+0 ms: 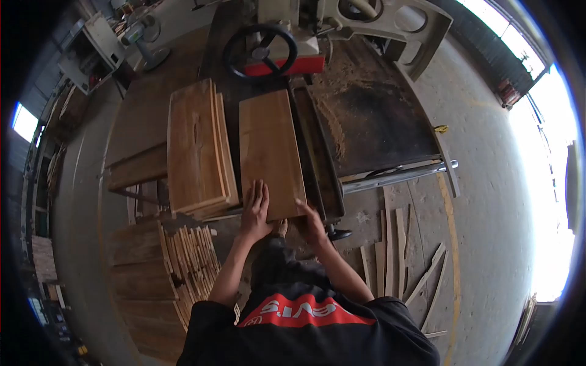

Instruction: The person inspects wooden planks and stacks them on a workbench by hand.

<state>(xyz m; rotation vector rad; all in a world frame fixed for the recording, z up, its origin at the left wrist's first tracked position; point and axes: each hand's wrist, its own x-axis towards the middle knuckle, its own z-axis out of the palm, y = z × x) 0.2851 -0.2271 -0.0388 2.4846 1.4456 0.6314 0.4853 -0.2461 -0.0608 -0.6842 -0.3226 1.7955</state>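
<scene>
In the head view, the left hand (257,204) laid flat fingers on the wooden board (270,146), the right hand (311,223) grasping its near corner. It lay between stacked boards (198,143) and metal rail (316,149); uneven pressure could have skewed it.

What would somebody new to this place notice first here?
Probably the black handwheel on the machine, top centre. Below it, the left hand and right hand touch the near end of a wooden board, with stacked boards to its left. Sawdust lies across part of the dark tabletop on the right.
</scene>
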